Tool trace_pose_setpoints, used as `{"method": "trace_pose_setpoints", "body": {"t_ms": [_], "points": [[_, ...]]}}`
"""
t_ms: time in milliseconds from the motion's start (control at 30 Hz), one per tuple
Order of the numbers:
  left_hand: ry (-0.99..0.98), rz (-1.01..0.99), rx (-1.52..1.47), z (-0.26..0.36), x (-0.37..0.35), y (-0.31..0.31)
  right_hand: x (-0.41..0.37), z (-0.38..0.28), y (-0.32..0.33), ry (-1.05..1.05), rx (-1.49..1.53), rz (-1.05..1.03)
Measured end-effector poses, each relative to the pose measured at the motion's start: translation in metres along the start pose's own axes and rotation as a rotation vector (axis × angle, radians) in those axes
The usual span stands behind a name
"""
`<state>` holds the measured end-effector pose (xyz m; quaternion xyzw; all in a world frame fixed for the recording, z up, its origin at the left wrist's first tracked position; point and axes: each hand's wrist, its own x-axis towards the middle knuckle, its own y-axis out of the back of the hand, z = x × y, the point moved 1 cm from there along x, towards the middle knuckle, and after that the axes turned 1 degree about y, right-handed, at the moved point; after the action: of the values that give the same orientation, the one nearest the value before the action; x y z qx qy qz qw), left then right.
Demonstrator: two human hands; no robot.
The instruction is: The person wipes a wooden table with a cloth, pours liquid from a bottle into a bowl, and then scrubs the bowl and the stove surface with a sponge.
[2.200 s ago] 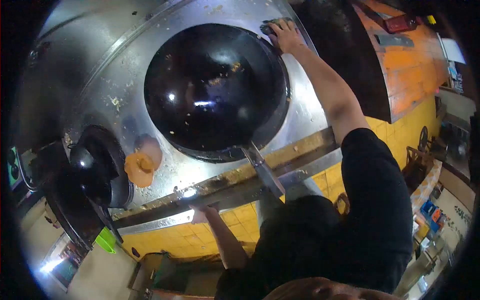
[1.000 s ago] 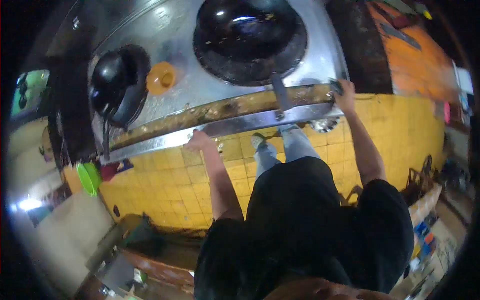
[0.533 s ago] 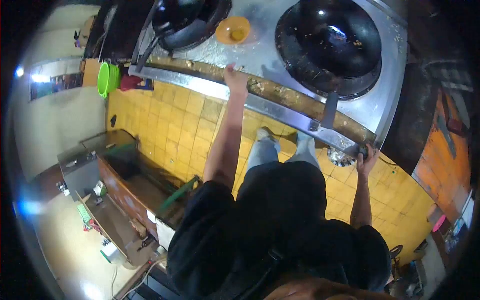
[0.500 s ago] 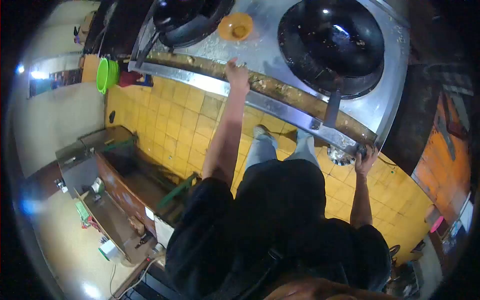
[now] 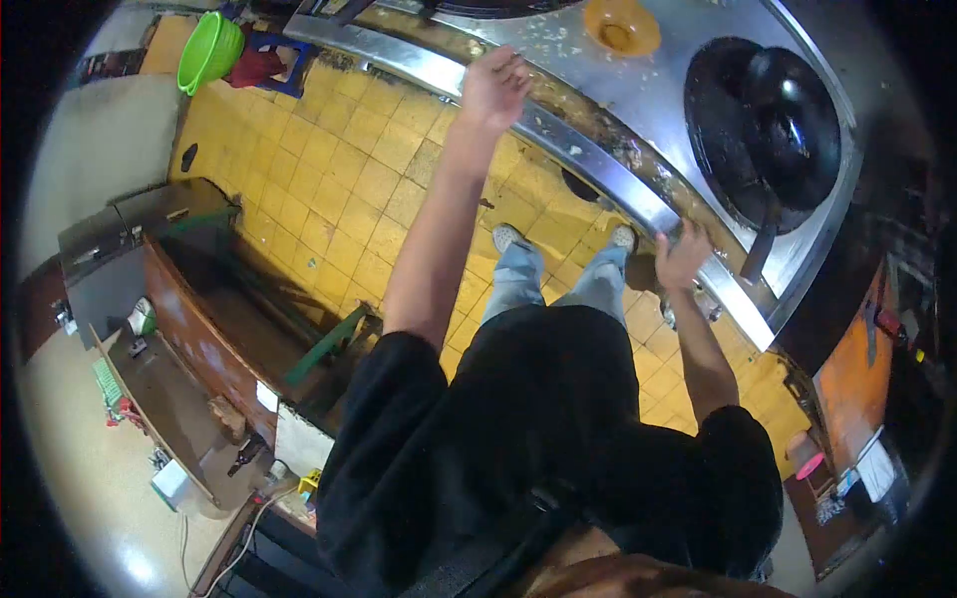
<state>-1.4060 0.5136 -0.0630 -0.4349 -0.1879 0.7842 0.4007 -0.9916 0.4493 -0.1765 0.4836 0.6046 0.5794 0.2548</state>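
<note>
My left hand [image 5: 495, 90] is over the metal front edge [image 5: 588, 154] of the stove counter, fingers bent but apart, holding nothing I can see. Farther right along that edge is my right hand [image 5: 683, 257], its fingers spread and empty. Food scraps lie in the brown gutter behind the edge. A black wok [image 5: 793, 125] with a dark handle [image 5: 761, 249] sits on the steel top at the right. An orange bowl [image 5: 620, 27] stands left of it, and part of another dark pan shows at the top edge.
A green basket [image 5: 211, 52] is at the upper left beside a blue stool [image 5: 290, 65]. Below lies a yellow tiled floor [image 5: 344, 149]. To the left stands a brown wooden counter [image 5: 199, 344] with a green bar. An orange panel [image 5: 857, 349] is at the right.
The view has shifted, with the counter now higher and turned. My right hand has left the black knob near the counter's corner and opened farther left along the edge. My left hand's fingers have spread.
</note>
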Motion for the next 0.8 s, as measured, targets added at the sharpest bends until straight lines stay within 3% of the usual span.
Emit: {"method": "trace_pose_setpoints", "body": {"t_ms": [67,133,233,267,367,433,500,567,600,633,700,733,767,800], "points": [[-0.119,0.012,-0.086,0.043,-0.056,0.05,0.036,-0.054,-0.017,0.011,-0.006,-0.098],[-0.158,-0.006,-0.211,0.074,-0.107,0.14,0.084,-0.106,-0.028,0.054,0.08,-0.199],[-0.297,0.479,-0.26,0.08,-0.214,0.27,0.135,-0.173,-0.066,0.076,0.095,-0.175],[-0.314,0.609,-0.323,0.069,-0.255,0.324,0.157,-0.191,-0.077,-0.028,0.118,-0.302],[-0.364,1.059,-0.403,0.015,-0.372,0.42,0.201,-0.227,-0.113,-0.05,0.16,-0.327],[-0.348,1.171,-0.463,-0.053,-0.447,0.491,0.216,-0.244,-0.118,0.1,0.146,-0.301],[-0.185,0.951,0.067,-0.162,-0.529,0.604,0.215,-0.25,-0.123,0.128,0.106,-0.315],[-0.141,1.209,-0.734,-0.154,-0.506,0.487,0.226,-0.262,-0.117,0.134,0.149,-0.324],[-0.218,1.164,-0.711,-0.2,-0.52,0.525,0.227,-0.268,-0.117,0.138,0.147,-0.331],[0.02,1.365,-0.709,-0.192,-0.495,0.48,0.232,-0.272,-0.12,0.147,0.147,-0.328],[0.168,1.297,-0.668,-0.229,-0.476,0.48,0.235,-0.281,-0.124,0.157,0.152,-0.337],[0.243,1.334,-0.929,-0.242,-0.458,0.478,0.236,-0.288,-0.125,0.196,0.08,-0.304],[0.226,1.21,-0.827,-0.223,-0.438,0.445,0.243,-0.296,-0.128,0.234,0.011,-0.26],[0.245,1.296,-0.711,-0.22,-0.412,0.432,0.255,-0.306,-0.131,0.237,0.022,-0.247]]}}
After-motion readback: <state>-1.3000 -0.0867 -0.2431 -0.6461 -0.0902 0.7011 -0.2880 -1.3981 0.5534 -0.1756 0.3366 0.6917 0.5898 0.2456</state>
